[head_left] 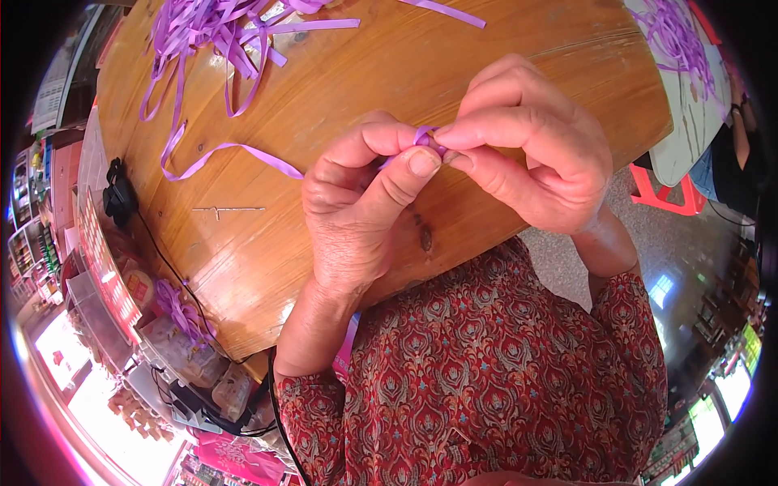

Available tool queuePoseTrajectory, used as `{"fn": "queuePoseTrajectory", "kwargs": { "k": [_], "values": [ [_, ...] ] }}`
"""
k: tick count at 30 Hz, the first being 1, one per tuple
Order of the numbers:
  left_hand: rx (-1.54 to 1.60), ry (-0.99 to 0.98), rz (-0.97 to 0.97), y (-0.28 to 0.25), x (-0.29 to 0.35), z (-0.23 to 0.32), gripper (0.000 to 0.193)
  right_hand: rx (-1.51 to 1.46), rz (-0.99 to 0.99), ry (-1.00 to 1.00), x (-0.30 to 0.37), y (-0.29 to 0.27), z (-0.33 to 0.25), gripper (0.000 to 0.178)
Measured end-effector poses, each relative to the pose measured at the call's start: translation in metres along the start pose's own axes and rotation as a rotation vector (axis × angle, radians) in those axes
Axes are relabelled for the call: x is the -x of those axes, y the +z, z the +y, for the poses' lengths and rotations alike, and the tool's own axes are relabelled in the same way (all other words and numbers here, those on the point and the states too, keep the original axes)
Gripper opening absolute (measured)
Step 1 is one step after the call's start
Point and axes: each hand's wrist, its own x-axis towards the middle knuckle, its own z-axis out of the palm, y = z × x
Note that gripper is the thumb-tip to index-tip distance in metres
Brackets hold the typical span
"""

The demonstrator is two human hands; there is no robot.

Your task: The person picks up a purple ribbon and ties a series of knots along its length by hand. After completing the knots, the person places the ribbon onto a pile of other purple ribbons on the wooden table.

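My left hand (361, 194) and my right hand (531, 154) meet above the near edge of a round wooden table (365, 65). Both pinch the same small folded piece of purple ribbon (425, 136) between thumbs and forefingers. A long purple ribbon strip (235, 154) trails from under my left hand across the table to the left. Most of the folded piece is hidden by my fingertips.
A heap of loose purple ribbon strips (219, 32) lies at the table's far left. A thin metal pin (227, 210) rests on the wood. A black cable and clip (120, 194) sit at the left rim. A red stool (673, 190) and another table with ribbons (689, 49) stand to the right.
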Motion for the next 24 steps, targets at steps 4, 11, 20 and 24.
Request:
{"fn": "queuePoseTrajectory", "kwargs": {
  "k": [4, 11, 20, 24],
  "values": [
    [-0.014, -0.053, 0.062, 0.003, 0.001, 0.002, 0.011, 0.107, 0.004, -0.08, 0.001, 0.0, 0.0, 0.022],
    [-0.323, -0.068, 0.042, 0.017, 0.005, 0.014, 0.015, -0.139, 0.039, 0.181, 0.006, -0.002, -0.001, 0.013],
    [-0.437, -0.071, 0.159, 0.017, 0.007, 0.012, 0.01, -0.196, 0.049, 0.289, 0.012, -0.005, -0.001, 0.012],
    [-0.412, -0.097, 0.145, 0.017, 0.009, 0.014, 0.01, -0.192, 0.033, 0.283, 0.012, -0.006, 0.0, 0.012]
  ]
}}
